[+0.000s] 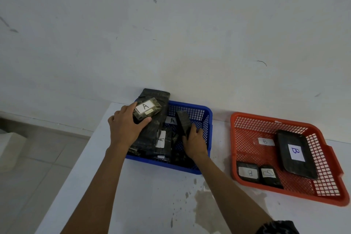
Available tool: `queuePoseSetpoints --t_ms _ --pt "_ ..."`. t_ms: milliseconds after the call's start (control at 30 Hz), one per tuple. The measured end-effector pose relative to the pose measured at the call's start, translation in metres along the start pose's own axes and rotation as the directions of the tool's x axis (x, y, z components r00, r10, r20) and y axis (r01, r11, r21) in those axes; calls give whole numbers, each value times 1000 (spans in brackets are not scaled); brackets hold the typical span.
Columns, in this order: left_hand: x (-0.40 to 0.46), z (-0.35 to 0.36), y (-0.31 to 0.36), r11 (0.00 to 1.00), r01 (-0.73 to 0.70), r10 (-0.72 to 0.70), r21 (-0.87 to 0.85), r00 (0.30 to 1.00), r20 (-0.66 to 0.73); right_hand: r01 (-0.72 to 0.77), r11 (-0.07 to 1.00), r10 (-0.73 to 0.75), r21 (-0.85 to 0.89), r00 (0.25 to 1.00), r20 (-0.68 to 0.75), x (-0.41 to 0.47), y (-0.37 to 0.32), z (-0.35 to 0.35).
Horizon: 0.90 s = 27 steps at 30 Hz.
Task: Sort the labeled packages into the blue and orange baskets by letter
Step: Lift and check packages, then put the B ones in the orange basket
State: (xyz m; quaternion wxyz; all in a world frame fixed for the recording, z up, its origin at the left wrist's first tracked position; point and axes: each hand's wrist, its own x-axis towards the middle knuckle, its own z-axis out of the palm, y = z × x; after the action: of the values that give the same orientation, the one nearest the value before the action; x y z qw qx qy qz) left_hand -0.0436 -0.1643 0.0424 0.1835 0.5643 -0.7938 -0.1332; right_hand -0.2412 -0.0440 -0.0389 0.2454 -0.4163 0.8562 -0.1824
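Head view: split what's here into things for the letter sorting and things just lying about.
For the job:
blue basket
orange basket
small A package in the left hand
dark package in the right hand
large B package

Just there:
white table
wet stain

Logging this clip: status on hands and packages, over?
Left hand grips small A package above blue basket. Right hand holds dark package inside it. Three B packages in orange basket. Nothing blocking.
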Motion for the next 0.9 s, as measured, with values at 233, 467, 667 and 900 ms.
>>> queuePoseSetpoints --t_ms 233,467,667,900 --pt "-17 -1 22 994 -87 72 -67 976 -207 -60 652 109 756 994 -15 -28 17 -31" --pt "-62 23 85 789 -43 176 -612 972 158 -415 -135 -78 900 910 408 -66 37 -54" --pt "-62 43 100 650 273 116 -709 887 448 -430 -28 -134 903 896 422 -80 38 -58" --pt "-68 58 108 621 259 82 -740 917 389 -217 442 -20 870 968 252 -88 46 -63"
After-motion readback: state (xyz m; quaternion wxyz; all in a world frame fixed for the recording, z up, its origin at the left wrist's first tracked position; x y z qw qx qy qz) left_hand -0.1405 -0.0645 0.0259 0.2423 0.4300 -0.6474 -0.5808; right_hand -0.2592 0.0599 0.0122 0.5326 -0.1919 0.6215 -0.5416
